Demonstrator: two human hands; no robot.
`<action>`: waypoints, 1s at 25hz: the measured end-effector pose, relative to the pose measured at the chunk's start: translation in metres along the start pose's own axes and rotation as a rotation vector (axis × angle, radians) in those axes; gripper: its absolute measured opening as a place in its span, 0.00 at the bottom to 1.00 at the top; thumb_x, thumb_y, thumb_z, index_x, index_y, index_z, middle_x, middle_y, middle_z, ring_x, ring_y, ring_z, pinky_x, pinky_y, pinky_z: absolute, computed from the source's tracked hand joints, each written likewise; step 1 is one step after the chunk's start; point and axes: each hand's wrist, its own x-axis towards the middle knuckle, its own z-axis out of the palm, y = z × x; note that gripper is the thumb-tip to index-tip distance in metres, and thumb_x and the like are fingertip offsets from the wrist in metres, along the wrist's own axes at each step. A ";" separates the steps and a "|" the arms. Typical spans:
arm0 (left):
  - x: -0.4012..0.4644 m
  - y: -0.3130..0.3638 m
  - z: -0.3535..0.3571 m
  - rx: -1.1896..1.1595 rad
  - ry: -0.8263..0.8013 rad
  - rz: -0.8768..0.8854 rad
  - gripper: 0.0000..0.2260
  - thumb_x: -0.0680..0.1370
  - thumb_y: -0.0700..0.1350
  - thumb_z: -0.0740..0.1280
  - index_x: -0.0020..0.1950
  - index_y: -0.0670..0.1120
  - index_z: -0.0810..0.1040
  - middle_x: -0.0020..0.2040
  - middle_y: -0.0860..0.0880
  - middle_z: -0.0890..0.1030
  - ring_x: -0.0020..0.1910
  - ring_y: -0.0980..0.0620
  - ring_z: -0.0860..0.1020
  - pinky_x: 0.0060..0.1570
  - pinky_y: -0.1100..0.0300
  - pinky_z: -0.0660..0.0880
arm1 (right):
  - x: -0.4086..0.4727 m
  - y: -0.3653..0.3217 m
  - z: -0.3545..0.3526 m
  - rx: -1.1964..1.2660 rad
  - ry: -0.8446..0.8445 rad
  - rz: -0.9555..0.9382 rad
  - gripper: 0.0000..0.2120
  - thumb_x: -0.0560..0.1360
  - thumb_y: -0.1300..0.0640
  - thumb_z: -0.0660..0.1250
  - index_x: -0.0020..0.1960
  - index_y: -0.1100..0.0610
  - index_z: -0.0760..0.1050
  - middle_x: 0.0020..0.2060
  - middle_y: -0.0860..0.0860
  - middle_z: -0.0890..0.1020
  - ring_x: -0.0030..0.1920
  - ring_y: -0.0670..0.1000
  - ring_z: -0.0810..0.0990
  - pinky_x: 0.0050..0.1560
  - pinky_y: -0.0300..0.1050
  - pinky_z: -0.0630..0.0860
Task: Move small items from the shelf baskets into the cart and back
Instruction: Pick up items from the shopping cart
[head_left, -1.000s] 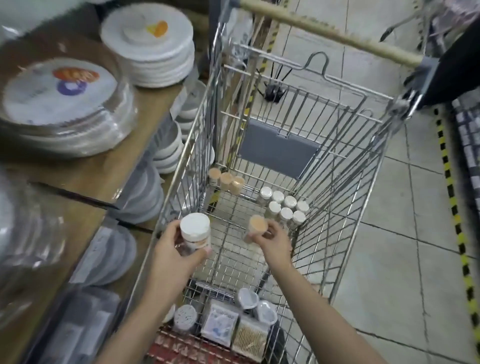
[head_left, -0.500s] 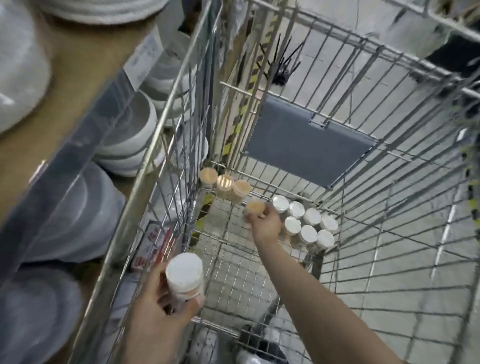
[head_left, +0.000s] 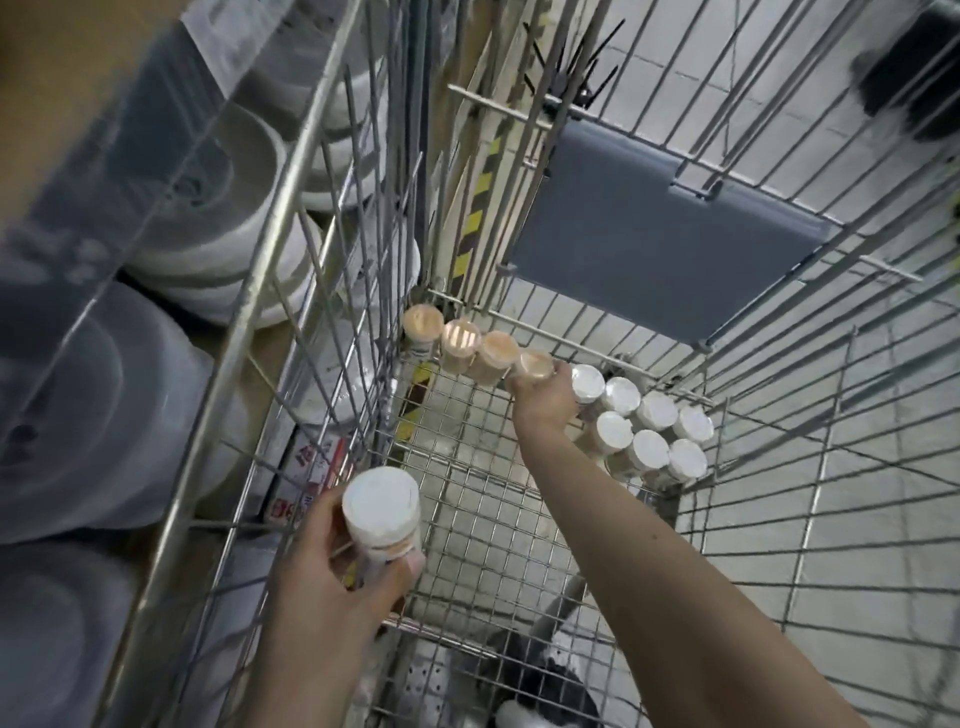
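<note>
Nearest the camera, the left hand (head_left: 332, 597) is gripping a white-lidded jar (head_left: 382, 512), fingers and thumb curling round its body below the lid. The jar is standing upright in the grasp, just inside the left wall of the wire cart (head_left: 291, 291) and above the mesh floor.

Between this hand and the far end, the cart floor (head_left: 483, 519) is lying open as bare wire grid, bounded by the left wall and the right wall, whose bars are slanting outward.

Farther in, the right hand (head_left: 545, 402) is reaching to the far end of the floor, its fingers closing round a tan-lidded jar (head_left: 536, 365). That jar is sitting at the fingertips, at the right end of a row of three tan-lidded jars (head_left: 462, 338) running along the far edge from the left corner; whether it is resting on the mesh cannot be told.

Just to the right of this hand, a cluster of white-lidded jars (head_left: 649, 426) is standing upright in two rows near the far right corner.

Beyond them, a grey plastic flap (head_left: 649, 228) is hanging on the far wall.

Outside the left wall, stacked white plates (head_left: 234, 208) are sitting on shelving.
</note>
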 end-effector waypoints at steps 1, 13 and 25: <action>0.000 0.001 0.002 -0.004 -0.007 0.002 0.28 0.65 0.35 0.77 0.52 0.63 0.74 0.52 0.54 0.81 0.53 0.54 0.78 0.49 0.60 0.71 | 0.001 -0.001 0.000 -0.006 0.003 0.007 0.19 0.74 0.63 0.68 0.63 0.58 0.69 0.51 0.53 0.78 0.51 0.52 0.77 0.57 0.47 0.76; -0.014 0.033 0.038 0.059 -0.050 0.039 0.24 0.67 0.33 0.75 0.55 0.55 0.74 0.51 0.58 0.79 0.50 0.63 0.76 0.51 0.63 0.73 | -0.089 -0.032 -0.092 -0.220 -0.245 -0.213 0.17 0.78 0.58 0.62 0.66 0.57 0.68 0.57 0.49 0.77 0.53 0.47 0.76 0.47 0.34 0.70; 0.046 0.040 0.167 0.233 -0.120 0.046 0.26 0.68 0.33 0.74 0.64 0.45 0.73 0.52 0.53 0.78 0.56 0.51 0.76 0.52 0.60 0.70 | -0.094 -0.060 -0.338 -0.604 0.272 -0.372 0.24 0.81 0.56 0.54 0.75 0.61 0.53 0.65 0.61 0.72 0.61 0.63 0.73 0.53 0.52 0.69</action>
